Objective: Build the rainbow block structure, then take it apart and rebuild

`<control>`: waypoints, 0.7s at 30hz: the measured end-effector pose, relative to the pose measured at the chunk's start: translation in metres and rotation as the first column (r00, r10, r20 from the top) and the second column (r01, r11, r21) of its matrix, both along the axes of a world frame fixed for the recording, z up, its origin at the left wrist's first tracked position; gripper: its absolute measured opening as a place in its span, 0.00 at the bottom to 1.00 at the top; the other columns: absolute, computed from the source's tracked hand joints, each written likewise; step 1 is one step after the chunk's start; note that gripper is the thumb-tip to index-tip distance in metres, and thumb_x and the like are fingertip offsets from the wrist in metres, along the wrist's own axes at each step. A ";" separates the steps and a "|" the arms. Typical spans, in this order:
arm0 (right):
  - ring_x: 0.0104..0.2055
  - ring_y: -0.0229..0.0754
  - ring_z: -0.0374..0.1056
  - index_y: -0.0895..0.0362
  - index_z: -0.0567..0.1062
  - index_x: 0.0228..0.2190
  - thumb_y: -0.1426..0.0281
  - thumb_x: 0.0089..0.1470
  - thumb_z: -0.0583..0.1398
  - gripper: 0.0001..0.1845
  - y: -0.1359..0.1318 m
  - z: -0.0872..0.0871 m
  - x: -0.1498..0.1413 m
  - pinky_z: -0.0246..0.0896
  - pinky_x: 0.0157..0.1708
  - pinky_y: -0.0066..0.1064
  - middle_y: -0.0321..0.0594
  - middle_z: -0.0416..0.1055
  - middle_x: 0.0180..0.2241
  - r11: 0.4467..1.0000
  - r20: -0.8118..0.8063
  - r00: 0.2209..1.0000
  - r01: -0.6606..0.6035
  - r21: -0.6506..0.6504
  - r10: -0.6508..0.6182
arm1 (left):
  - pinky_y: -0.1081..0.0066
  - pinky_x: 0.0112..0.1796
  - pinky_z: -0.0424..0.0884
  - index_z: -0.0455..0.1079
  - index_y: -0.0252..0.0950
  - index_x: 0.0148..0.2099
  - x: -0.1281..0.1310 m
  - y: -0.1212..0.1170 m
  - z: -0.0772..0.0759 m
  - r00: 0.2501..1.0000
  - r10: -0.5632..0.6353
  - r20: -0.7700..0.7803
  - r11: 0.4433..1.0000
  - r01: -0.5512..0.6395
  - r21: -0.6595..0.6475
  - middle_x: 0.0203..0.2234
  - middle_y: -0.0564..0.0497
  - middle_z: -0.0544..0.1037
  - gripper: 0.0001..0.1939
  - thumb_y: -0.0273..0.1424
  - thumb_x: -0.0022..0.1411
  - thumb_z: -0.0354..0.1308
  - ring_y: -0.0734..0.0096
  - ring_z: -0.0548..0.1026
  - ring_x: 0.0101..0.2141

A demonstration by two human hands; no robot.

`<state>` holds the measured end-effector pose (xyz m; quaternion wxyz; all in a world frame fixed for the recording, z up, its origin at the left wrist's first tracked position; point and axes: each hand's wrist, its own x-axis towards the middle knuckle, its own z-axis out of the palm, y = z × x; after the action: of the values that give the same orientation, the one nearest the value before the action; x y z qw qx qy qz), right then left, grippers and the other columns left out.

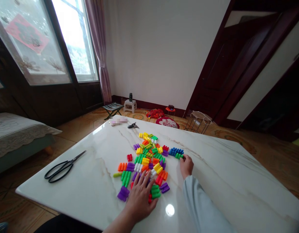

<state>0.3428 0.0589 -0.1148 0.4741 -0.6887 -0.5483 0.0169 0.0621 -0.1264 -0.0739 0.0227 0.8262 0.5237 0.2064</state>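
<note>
At lower centre, the left hand (pixel 141 195) lies over the coloured pieces (pixel 145 160) scattered mid-frame on the white desk (pixel 224 171), its grip spread wide, pinching nothing visible. Right of centre, the right hand (pixel 187 166) meets green pieces (pixel 178 156) beside blue ones (pixel 176 151); whether that grip holds them, I cannot tell. Black scissors (pixel 72 161) lie lower left

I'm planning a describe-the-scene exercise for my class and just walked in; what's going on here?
A person is handling small colourful pieces on a white table. The left hand is spread palm-down over the near part of the pile. The right hand has its fingers at some green pieces beside a blue group. Black-handled scissors lie apart, to the left.
</note>
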 end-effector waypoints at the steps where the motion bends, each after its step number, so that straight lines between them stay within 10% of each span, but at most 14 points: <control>1: 0.36 0.50 0.67 0.58 0.74 0.32 0.69 0.46 0.55 0.11 0.000 -0.001 0.000 0.62 0.42 0.40 0.50 0.73 0.33 1.000 0.000 1.000 -0.002 0.001 0.002 | 0.44 0.62 0.51 0.55 0.45 0.68 0.000 0.000 0.000 1.000 -0.001 -0.002 1.000 0.001 -0.002 0.69 0.49 0.51 0.36 0.41 0.59 0.58 0.45 0.53 0.65; 21: 0.40 0.46 0.70 0.59 0.78 0.36 0.71 0.48 0.50 0.19 -0.025 0.007 -0.023 0.61 0.40 0.34 0.47 0.75 0.41 0.996 0.116 0.992 -0.039 -0.081 0.048 | 0.43 0.61 0.51 0.54 0.45 0.69 0.000 0.001 -0.005 1.000 -0.008 0.022 1.000 0.007 0.029 0.69 0.48 0.51 0.38 0.41 0.58 0.59 0.44 0.53 0.65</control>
<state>0.3197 0.0341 -0.1081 0.4131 -0.6945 -0.5891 0.0079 0.0623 -0.1257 -0.0787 0.0173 0.8261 0.5172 0.2229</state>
